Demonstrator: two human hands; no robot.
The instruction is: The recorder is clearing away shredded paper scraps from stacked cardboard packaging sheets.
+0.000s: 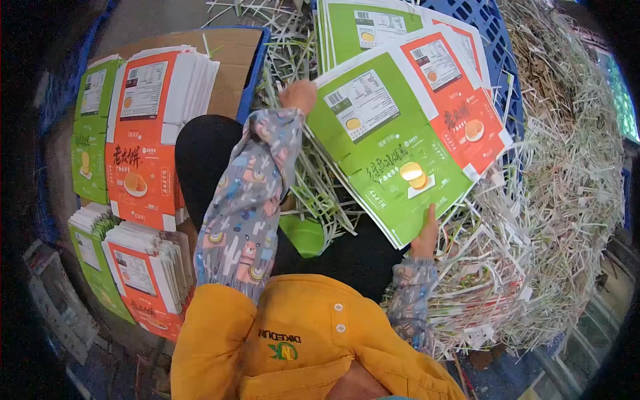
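Left hand: curled at far-left corner of printed sheets, grip unclear | Right hand: holding near edge | Left: carton stacks | Right: paper shreds

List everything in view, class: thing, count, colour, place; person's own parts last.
Held sheets: several, green and red, centre right.
Further sheets: several, green and red, behind those.
Printed stacks: four, two green, two red, left.
Cardboard: one, brown, beside upper stacks.
Rim: one, blue, beside cardboard.
Perforated crate: one, blue, upper right.
Paper strips: uncountable, mostly white, mainly right.
Unclear object: one, green, lower centre.
Top: one, yellow, bottom.
Trouser legs: two, black, centre.
Sleeves: two, patterned grey, both forearms.
Left hand: one, bare, held sheets' left edge.
Right hand: one, bare, their lower edge.
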